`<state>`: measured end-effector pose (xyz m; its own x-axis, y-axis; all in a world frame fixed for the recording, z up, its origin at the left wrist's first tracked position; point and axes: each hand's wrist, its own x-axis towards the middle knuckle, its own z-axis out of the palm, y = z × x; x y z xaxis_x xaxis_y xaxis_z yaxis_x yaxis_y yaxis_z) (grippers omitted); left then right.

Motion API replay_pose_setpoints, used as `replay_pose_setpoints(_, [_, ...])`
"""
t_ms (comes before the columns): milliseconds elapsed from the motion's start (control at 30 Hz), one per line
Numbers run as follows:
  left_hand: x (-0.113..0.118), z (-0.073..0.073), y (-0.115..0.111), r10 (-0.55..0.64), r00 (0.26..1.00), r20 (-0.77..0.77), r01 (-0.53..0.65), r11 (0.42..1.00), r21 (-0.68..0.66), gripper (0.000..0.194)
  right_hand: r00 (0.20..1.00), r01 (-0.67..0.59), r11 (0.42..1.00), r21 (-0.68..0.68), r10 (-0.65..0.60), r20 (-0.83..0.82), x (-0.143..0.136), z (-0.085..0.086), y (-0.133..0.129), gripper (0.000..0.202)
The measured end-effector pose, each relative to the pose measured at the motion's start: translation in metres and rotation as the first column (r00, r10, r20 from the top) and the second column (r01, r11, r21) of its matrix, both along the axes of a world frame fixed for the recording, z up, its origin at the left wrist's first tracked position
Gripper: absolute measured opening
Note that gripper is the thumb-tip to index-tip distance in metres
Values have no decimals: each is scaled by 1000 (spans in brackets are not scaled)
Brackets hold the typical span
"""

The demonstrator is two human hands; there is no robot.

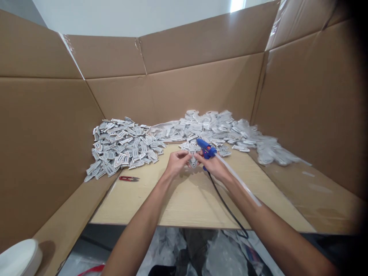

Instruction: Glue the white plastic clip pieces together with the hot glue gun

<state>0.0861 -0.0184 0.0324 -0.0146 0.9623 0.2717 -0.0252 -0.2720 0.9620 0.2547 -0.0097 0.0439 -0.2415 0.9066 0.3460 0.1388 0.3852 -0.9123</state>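
My left hand (176,163) is closed, pinching one side of a small flat grey-and-white piece (193,159) with a pointed, rounded end. My right hand (214,165) grips a blue hot glue gun (204,147), and its thumb and fingers also hold the other side of the piece. A long clear glue stick (240,180) sticks out of the gun's back, over my right forearm. From the handle a black cord (225,204) runs down past the table edge. Just beyond my hands lie several similar pieces (186,145), partly hidden.
A heap of grey-and-white pieces (123,147) lies at the left. Pieces in clear wrapping (218,124) spread along the back and right. Red-handled thread snips (128,178) rest on the wooden table (138,207). Cardboard walls (201,86) enclose it. A white round container (21,257) stands at lower left.
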Motion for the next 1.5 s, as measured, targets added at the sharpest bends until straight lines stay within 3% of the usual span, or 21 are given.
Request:
replay_pose_setpoints(167, [-1,2,1,112,994,12,-111,994,-16,25,992,122,991,-50,-121,22,3,-5,5,53])
replay_pose_setpoints(433, [-10,6,4,218,976,25,-219,976,19,17,990,-1,998,-57,9,140,12,5,1,75])
replay_pose_setpoints(667, [-12,9,2,216,976,25,-217,975,43,17,967,-10,996,-87,31,254,14,8,-3,77])
replay_pose_setpoints(1100, [-9,9,1,207,978,37,-209,976,61,20,959,42,994,-105,-11,285,11,7,-2,72])
replay_pose_setpoints(1333, [-11,3,4,259,966,17,-259,960,103,17,895,106,994,-7,-93,436,11,0,2,77])
replay_pose_setpoints(1500, [-10,2,4,274,961,-20,-269,953,138,19,904,97,995,-8,-85,418,11,1,1,73])
